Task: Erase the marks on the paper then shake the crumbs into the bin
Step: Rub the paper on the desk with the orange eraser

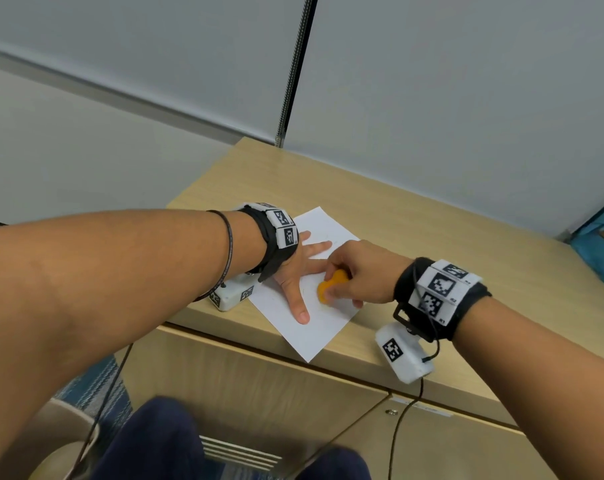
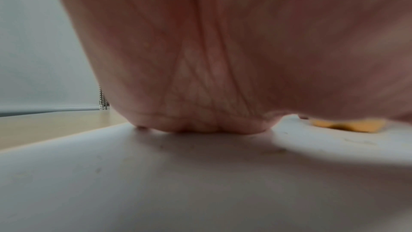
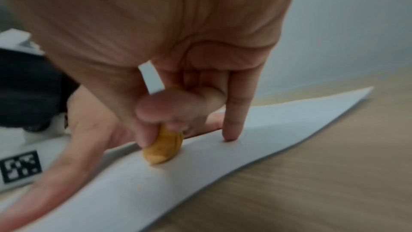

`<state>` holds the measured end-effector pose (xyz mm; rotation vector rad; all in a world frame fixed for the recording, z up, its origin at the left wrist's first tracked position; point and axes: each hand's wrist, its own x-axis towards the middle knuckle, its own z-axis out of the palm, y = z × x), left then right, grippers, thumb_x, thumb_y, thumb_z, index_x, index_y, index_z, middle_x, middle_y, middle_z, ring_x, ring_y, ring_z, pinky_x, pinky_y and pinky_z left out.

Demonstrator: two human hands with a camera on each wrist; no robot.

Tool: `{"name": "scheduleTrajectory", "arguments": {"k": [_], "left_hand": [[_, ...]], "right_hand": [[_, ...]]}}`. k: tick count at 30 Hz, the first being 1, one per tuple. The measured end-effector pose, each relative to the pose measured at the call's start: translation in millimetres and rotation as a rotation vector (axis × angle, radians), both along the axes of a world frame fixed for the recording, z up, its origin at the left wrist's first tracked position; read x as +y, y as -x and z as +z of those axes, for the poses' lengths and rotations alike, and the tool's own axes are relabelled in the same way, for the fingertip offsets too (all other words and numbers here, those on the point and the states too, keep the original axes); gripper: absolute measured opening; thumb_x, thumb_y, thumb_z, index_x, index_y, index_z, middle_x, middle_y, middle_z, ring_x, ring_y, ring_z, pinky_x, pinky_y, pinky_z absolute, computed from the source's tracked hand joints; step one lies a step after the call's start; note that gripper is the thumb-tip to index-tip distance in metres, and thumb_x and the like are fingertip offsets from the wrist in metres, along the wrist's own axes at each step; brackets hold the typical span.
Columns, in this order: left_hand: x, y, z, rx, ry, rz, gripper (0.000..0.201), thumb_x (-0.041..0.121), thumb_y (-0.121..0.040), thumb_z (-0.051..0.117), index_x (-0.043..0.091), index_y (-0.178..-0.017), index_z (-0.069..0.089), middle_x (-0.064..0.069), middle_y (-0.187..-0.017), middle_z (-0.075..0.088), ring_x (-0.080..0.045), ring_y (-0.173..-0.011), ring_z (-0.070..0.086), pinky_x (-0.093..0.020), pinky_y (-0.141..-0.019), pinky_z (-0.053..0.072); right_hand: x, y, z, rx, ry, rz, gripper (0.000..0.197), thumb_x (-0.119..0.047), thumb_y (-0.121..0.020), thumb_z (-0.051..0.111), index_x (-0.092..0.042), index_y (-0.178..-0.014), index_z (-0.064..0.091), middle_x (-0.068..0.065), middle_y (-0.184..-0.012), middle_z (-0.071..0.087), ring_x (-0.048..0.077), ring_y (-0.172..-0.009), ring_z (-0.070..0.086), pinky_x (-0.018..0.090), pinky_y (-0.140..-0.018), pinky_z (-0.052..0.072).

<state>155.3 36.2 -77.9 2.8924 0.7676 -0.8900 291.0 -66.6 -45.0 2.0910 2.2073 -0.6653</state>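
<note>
Head view: a white rectangular sheet of paper (image 1: 314, 317) lies skewed on the light wooden cabinet top (image 1: 415, 237), its near corner poking just past the front edge. The left hand (image 1: 295, 271) lies flat on the sheet, fingers straight and spread, thumb pointing toward the near side, pinning the paper down. The right hand (image 1: 359, 271) comes in from the right with its fingers curled round a small orange rounded eraser (image 1: 330, 289), whose lower end touches the paper just beside the left thumb. Faint pencil lines (image 1: 325, 237) show on the far part of the sheet. Both wrists carry black bands with white marker-printed blocks. At far right, something blue (image 1: 602, 251) sits beyond the cabinet; whether it is the bin I cannot tell.

Left wrist view: the palm fills most of the picture and presses onto the white sheet (image 2: 156, 183). A sliver of the orange eraser (image 2: 347, 125) peeks out to the right, and small dark specks (image 2: 278, 150) lie on the paper near it.

Right wrist view: thumb and curled fingers pinch the eraser (image 3: 163, 149), its tip against the paper (image 3: 245, 149). The little finger (image 3: 234, 121) points straight down, touching the sheet. The left hand's fingers (image 3: 73, 161) stretch flat across the paper behind.
</note>
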Motion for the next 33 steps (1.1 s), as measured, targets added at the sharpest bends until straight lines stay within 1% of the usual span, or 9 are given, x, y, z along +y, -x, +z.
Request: {"name": "scheduleTrajectory", "arguments": {"k": [2, 5, 9, 14, 17, 19, 23, 28, 33], "left_hand": [[0.0, -0.7, -1.8, -0.001, 0.001, 0.001, 0.125, 0.086, -0.059, 0.062, 0.052, -0.147, -0.018, 0.004, -0.157, -0.037, -0.041, -0.144, -0.027, -0.066, -0.115, -0.004], [3.2, -2.0, -4.0, 0.008, -0.002, -0.007, 0.129, 0.092, -0.050, 0.061, 0.057, -0.143, -0.021, 0.003, -0.156, -0.038, -0.042, -0.144, -0.028, -0.068, -0.114, -0.003], [1.2, -1.8, -2.0, 0.016, -0.010, 0.010, 0.129, 0.089, -0.054, 0.062, 0.054, -0.144, -0.024, 0.005, -0.156, -0.038, -0.039, -0.145, -0.027, -0.068, -0.114, -0.003], [1.6, -0.5, -1.9, 0.011, 0.000, 0.022, 0.132, 0.089, -0.053, 0.063, 0.054, -0.142, -0.028, 0.007, -0.155, -0.040, -0.039, -0.144, -0.028, -0.066, -0.114, -0.005], [0.8, -1.0, -0.2, 0.017, -0.005, 0.023, 0.132, 0.089, -0.054, 0.063, 0.052, -0.144, -0.027, 0.007, -0.155, -0.040, -0.038, -0.145, -0.028, -0.066, -0.113, -0.004], [-0.5, -1.2, 0.3, 0.015, -0.006, 0.016, 0.131, 0.088, -0.056, 0.063, 0.050, -0.145, -0.026, 0.007, -0.155, -0.040, -0.038, -0.145, -0.028, -0.065, -0.113, -0.004], [-0.8, -0.8, -0.3, 0.010, -0.004, 0.019, 0.131, 0.088, -0.055, 0.063, 0.052, -0.143, -0.027, 0.005, -0.155, -0.040, -0.039, -0.144, -0.028, -0.066, -0.114, -0.004], [0.7, -0.3, -0.9, 0.004, -0.009, 0.009, 0.132, 0.088, -0.055, 0.062, 0.051, -0.143, -0.028, 0.005, -0.156, -0.038, -0.039, -0.146, -0.025, -0.066, -0.113, -0.004], [1.3, -0.3, -2.2, -0.001, 0.000, 0.010, 0.131, 0.089, -0.053, 0.063, 0.055, -0.143, -0.025, 0.004, -0.156, -0.038, -0.041, -0.145, -0.026, -0.067, -0.115, -0.004]], "right_hand": [[-2.5, 4.7, -2.5, -0.034, -0.085, -0.003, 0.017, -0.030, -0.088, 0.075, -0.015, -0.092, 0.068, -0.004, -0.078, 0.066, 0.008, -0.052, 0.064, 0.027, -0.057, 0.053], [-9.0, 8.0, 0.5, -0.030, 0.021, 0.088, 0.017, -0.028, -0.085, 0.078, -0.016, -0.082, 0.067, 0.000, -0.066, 0.068, 0.009, -0.046, 0.063, 0.023, -0.052, 0.050], [-5.2, 3.0, -3.3, -0.013, -0.047, -0.017, 0.016, -0.032, -0.086, 0.077, -0.020, -0.086, 0.067, 0.002, -0.078, 0.071, 0.007, -0.047, 0.065, 0.021, -0.050, 0.049], [-13.6, 1.6, -3.1, 0.056, 0.042, 0.026, 0.022, -0.028, -0.084, 0.080, -0.010, -0.082, 0.069, 0.005, -0.066, 0.067, 0.011, -0.045, 0.062, 0.024, -0.051, 0.049], [-11.7, 0.1, -6.5, 0.040, -0.035, -0.043, 0.020, -0.031, -0.085, 0.078, -0.014, -0.085, 0.069, 0.003, -0.064, 0.071, 0.008, -0.047, 0.065, 0.027, -0.059, 0.053], [-12.8, 2.2, -9.6, 0.041, -0.092, -0.067, 0.018, -0.030, -0.086, 0.077, -0.016, -0.084, 0.066, -0.002, -0.064, 0.069, 0.008, -0.047, 0.066, 0.026, -0.056, 0.053], [-17.2, 5.0, -1.9, 0.075, 0.058, 0.028, 0.020, -0.027, -0.084, 0.080, -0.010, -0.085, 0.071, 0.002, -0.067, 0.069, 0.010, -0.045, 0.063, 0.022, -0.052, 0.050], [-5.5, 3.3, -11.0, 0.002, -0.175, -0.171, 0.018, -0.030, -0.088, 0.074, -0.013, -0.088, 0.068, 0.003, -0.074, 0.074, 0.012, -0.053, 0.072, 0.026, -0.058, 0.058], [-8.7, 5.0, 5.9, 0.083, 0.126, -0.039, 0.018, -0.027, -0.084, 0.081, -0.011, -0.085, 0.073, 0.006, -0.068, 0.074, 0.011, -0.054, 0.070, 0.022, -0.063, 0.053]]}}
